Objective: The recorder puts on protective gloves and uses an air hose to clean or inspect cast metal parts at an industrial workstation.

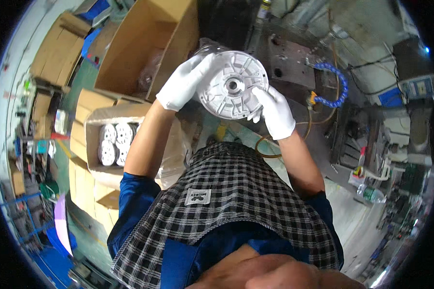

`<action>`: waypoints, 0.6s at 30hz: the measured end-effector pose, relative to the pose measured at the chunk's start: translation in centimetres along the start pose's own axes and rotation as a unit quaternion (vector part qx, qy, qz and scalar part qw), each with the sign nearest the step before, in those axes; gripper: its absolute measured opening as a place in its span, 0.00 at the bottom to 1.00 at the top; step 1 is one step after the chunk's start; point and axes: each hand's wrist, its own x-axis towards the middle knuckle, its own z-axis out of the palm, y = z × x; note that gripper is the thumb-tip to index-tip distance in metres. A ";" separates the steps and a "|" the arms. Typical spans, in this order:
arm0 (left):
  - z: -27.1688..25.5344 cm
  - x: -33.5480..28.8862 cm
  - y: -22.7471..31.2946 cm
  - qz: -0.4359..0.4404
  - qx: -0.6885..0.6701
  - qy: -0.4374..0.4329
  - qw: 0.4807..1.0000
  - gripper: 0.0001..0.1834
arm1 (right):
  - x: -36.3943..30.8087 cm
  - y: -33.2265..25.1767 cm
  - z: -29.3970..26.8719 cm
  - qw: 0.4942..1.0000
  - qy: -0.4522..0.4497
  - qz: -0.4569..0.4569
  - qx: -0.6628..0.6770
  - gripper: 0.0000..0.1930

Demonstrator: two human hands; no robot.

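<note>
A round silver metal disc [230, 102] faces up in front of me, with radial ribs and a hub with a hole at its centre. My left hand [183, 83], in a white glove, grips the disc's left rim, its fingers along the upper left edge. On the right rim, my gloved right hand [276, 113] is closed, thumb over the ribbed face and the other fingers partly hidden below. The disc is held up between both hands, near the dark machine bed [294, 62].
A tall open cardboard box [181, 43] stands left of the disc. Nearer, another carton [95, 164] holds stacked round metal parts [108, 151]. A blue segmented hose [343, 84] curves at the right. Tools and a clear plastic bottle [371, 194] lie farther right.
</note>
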 end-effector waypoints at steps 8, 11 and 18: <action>5.9 10.1 -2.7 -0.028 -0.009 0.046 0.999 0.22 | -6.9 0.8 -7.0 0.994 0.049 -0.005 -0.098 0.21; 8.0 13.9 -3.7 -0.052 0.050 0.086 0.994 0.30 | -11.0 3.3 -9.1 0.993 0.044 0.030 -0.108 0.19; 10.1 16.3 -3.4 -0.112 0.206 0.020 0.972 0.27 | -15.3 6.6 -12.4 0.988 0.119 0.093 -0.041 0.20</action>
